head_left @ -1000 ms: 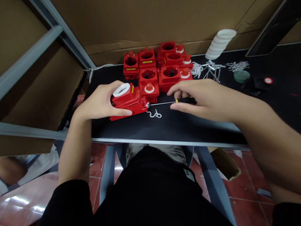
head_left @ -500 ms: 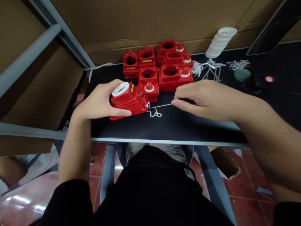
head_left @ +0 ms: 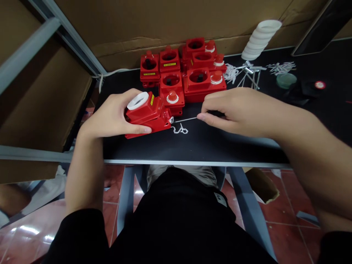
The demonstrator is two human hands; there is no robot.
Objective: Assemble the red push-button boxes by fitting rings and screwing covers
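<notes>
My left hand [head_left: 114,117] is wrapped round a red housing [head_left: 148,114] with a white ring [head_left: 138,101] on its round opening, holding it tilted on the black tabletop. In my right hand [head_left: 220,114], thumb and fingers pinch the end of a thin metal rod [head_left: 185,120]. The rod's other end reaches the right end of the housing, beside a small white chain bunched there. A loose length of white chain [head_left: 180,129] lies on the tabletop just below the rod. Exactly how the rod's tip meets the housing is too small to tell.
Several red housings [head_left: 198,77] stand close behind my hands. To their right are a heap of white chain [head_left: 231,73], metal T-shaped parts [head_left: 249,71], small pins [head_left: 282,68], a round greenish lid [head_left: 286,80] and a leaning stack of white rings [head_left: 260,40]. A metal frame [head_left: 33,47] borders the left.
The whole view has shifted slightly. Both hands keep their grips on the housing and the rod, with little other visible movement.
</notes>
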